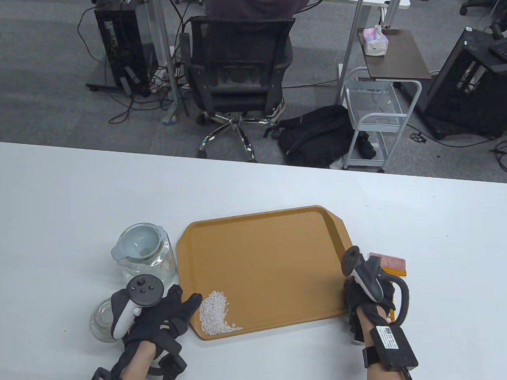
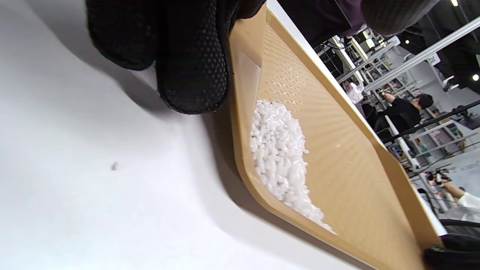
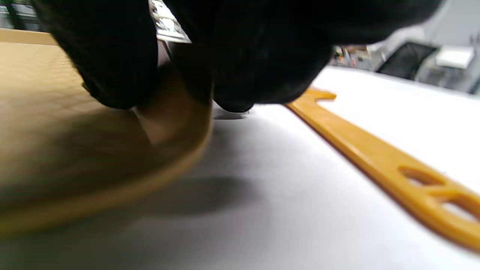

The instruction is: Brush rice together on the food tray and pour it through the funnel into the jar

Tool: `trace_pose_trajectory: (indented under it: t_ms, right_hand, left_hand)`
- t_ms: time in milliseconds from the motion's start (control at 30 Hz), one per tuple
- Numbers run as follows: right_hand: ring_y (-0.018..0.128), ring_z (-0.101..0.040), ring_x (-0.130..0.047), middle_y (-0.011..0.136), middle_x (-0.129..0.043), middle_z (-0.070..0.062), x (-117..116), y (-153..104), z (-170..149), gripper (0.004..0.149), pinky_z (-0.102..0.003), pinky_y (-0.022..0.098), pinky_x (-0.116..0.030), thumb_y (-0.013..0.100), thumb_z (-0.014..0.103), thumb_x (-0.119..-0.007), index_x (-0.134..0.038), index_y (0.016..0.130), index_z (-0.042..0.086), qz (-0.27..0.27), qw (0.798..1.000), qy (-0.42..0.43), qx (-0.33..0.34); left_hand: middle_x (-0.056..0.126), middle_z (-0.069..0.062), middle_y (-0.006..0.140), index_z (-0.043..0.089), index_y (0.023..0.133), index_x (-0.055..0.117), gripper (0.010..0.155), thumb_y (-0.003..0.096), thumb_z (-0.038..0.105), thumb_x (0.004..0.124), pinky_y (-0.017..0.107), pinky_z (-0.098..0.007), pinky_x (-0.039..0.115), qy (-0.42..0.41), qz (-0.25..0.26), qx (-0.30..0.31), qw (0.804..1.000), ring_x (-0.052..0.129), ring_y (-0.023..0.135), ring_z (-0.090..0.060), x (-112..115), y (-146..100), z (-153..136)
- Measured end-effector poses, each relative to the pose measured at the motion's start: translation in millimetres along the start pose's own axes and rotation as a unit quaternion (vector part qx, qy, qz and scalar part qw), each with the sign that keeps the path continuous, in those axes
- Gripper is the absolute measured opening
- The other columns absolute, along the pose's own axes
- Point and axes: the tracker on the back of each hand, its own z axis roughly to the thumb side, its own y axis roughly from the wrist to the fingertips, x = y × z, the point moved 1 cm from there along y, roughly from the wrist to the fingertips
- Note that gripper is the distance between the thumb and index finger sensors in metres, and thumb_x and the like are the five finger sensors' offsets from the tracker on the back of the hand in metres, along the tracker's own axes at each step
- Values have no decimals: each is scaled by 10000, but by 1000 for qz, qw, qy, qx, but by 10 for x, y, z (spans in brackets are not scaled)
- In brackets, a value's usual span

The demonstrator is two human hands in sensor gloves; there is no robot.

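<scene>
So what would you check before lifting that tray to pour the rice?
1. Rice gathered in one pile at the tray's near-left corner: ok.
2. Funnel seated in the jar: ok.
3. Right hand has a grip on the tray rim: ok, fingers curl over the edge.
4. Left hand holding the tray: cannot tell; its fingers lie at the corner.
5. Brush set aside on the table: ok.
6. Stray grains elsewhere on the tray: cannot tell.
</scene>
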Motion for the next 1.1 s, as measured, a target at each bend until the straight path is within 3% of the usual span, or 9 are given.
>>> trace_pose_trajectory:
  t_ms: [100,333,467,733,967,1100]
  right_hand:
    - [263,-178,-949,764,-903,-179,-13,101,-55,761,-339,188,-837,360,390,-919,-700,992,27,50,998,45,-8]
    - [272,-152,-958,685,-936,-150,-36,138,-281,654,-330,204,-853,327,381,-952,-814,887,72,83,991,104,13]
    - [247,-143,-962,651,-947,-142,16,66,-484,648,-327,190,-858,316,387,-967,-841,862,61,74,987,140,31]
    - [203,-120,-952,609,-946,-141,348,-234,-1032,651,-310,156,-856,316,383,-976,-846,845,28,35,974,213,62]
    - [173,-116,-949,561,-950,-136,696,-603,-1430,647,-307,131,-853,323,390,-990,-855,819,-3,-32,937,329,113]
    - [264,-154,-1012,592,-957,-119,912,-812,-1420,660,-321,190,-893,329,443,-987,-855,804,4,-74,915,370,146]
  left_hand:
    - [623,-301,1056,-4,1076,365,898,507,640,628,546,-529,755,-27,-10,8,1000,967,658,-317,-7,14,-24]
    - [623,-321,1048,-8,1073,387,894,504,634,638,603,-577,694,-49,-8,28,998,908,732,-350,4,22,-27]
    - [645,-318,1037,5,1075,416,888,497,640,646,623,-592,674,-39,-1,50,998,889,751,-343,19,-9,25]
    - [717,-330,981,0,1057,482,871,493,642,650,603,-594,697,-53,11,123,991,925,703,-333,39,-153,253]
    - [779,-273,991,41,1040,583,812,506,649,642,621,-603,688,-122,35,225,966,934,748,-347,-339,-433,500]
    - [823,-218,997,84,1033,627,782,507,662,636,629,-613,670,-116,118,254,953,902,795,-380,-630,-693,659]
